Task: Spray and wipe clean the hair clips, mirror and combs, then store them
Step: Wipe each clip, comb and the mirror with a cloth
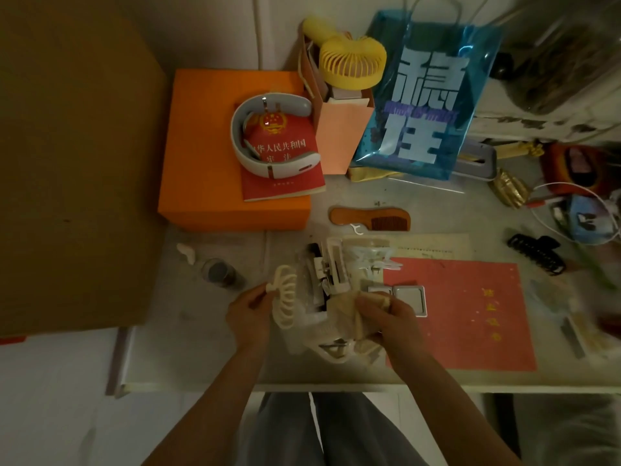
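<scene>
My left hand (250,312) grips a cream claw hair clip (285,299) by its end, held above the table's near edge. My right hand (395,319) pinches a crumpled beige cloth (353,311) beside the clip. Between and under the hands lies a clear plastic bag (322,287) holding several clips. A small square mirror (408,295) lies open on a red sheet (470,314), just past my right hand. A wooden comb (369,218) lies farther back. A black claw clip (536,253) sits at the right. A small spray bottle (215,272) lies on its side at the left.
An orange box (208,146) at the back left bears a red booklet (285,169) and a white neck device (268,136). Behind stand a yellow fan (349,60) and a blue bag (426,95). Cables and clutter fill the right edge. The table's front edge (302,386) is close.
</scene>
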A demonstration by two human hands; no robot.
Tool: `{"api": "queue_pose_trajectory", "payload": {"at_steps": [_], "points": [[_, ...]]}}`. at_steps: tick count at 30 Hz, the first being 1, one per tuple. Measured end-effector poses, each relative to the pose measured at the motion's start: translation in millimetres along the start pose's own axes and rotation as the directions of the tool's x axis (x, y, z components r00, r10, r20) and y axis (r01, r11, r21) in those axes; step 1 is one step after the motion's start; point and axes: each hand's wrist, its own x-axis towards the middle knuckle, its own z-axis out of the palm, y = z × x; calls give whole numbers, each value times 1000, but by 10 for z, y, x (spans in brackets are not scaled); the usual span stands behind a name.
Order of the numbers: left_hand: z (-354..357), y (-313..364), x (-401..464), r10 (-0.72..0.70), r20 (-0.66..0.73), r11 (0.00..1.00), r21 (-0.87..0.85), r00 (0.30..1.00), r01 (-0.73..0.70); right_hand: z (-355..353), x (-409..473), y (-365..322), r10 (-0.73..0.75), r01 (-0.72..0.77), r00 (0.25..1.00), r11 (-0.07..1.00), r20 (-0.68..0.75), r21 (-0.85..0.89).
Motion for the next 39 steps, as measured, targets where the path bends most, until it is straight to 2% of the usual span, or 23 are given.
{"api": "queue_pose_trajectory", "payload": {"at_steps": [4, 11, 14, 17, 20, 24, 29, 39], "points": [[-113, 44, -114, 20, -6, 999, -32, 1000, -21, -8, -51, -37, -5, 5, 1000, 1000, 15, 12], [-262, 379, -301, 43, 75, 975, -220, 996, -25, -9, -167, -227, -54, 52, 998, 997, 41, 58], [-293, 711, -404, 111, 115, 944, -322, 987, -69, -37, -234, -372, -114, 107, 990, 991, 82, 86], [-288, 1077, -492, 199, 143, 925, -353, 970, -137, -50, -307, -571, -202, 193, 973, 977, 116, 86], [-288, 1416, -606, 307, 162, 906, -351, 938, -236, -47, -368, -811, -315, 304, 945, 945, 89, 119], [-288, 1812, -768, 455, 162, 853, -361, 876, -376, -38, -496, -1166, -438, 404, 896, 871, 69, 281], [-250, 2219, -979, 494, 186, 796, -489, 849, -356, -3, -715, -1490, -572, 520, 817, 786, 74, 336], [-195, 2600, -1258, 608, 140, 710, -537, 782, -456, -31, -963, -1714, -668, 621, 744, 693, 2, 366]]}}
